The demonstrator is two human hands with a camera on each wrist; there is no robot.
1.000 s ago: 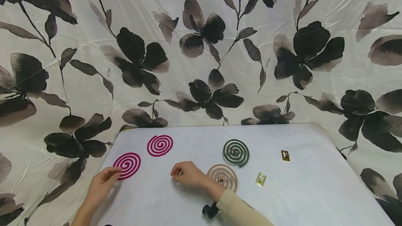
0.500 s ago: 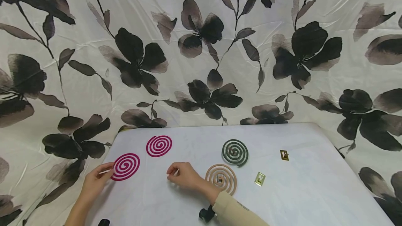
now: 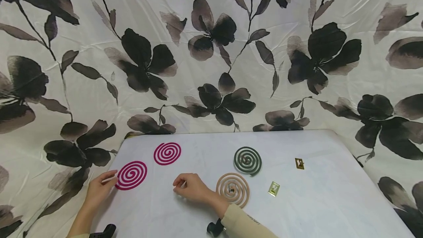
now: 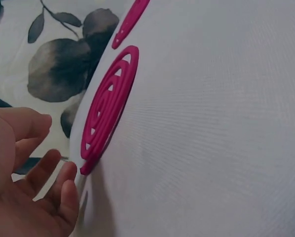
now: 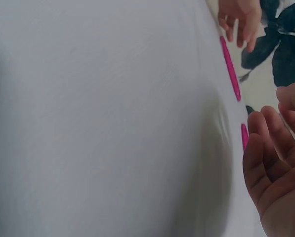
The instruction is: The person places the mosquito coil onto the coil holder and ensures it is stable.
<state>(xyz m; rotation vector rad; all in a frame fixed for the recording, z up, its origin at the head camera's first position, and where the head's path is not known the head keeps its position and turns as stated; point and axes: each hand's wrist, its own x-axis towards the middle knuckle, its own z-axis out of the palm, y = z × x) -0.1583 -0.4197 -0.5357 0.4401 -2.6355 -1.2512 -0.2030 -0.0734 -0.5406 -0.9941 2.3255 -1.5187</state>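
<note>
A magenta mosquito coil point(image 3: 132, 175) lies flat near the table's left edge, a second magenta mosquito coil point(image 3: 167, 154) just behind it. My left hand point(image 3: 99, 188) is beside the nearer one's left rim; the left wrist view shows its loosely bent fingers point(image 4: 68, 197) apart from the coil, holding nothing. Over the table's middle, my right hand point(image 3: 191, 187) hangs with fingers loosely curled and nothing in them. Under the right forearm's far side lies a tan mosquito coil point(image 3: 242, 190), partly covered by the wrist. Behind it is a dark green mosquito coil point(image 3: 248, 161).
Two small gold metal plates, a nearer one point(image 3: 273, 189) and a farther one point(image 3: 299, 163), lie right of the coils. Black wrist-camera mounts show at the right wrist point(image 3: 214, 227) and left wrist point(image 3: 107, 230). A flowered cloth point(image 3: 211, 65) hangs behind the white table point(image 3: 330, 201).
My left hand has let go of the nearer magenta coil and drawn back left off its rim. The right hand has drifted slightly left. The coils lie where they were.
</note>
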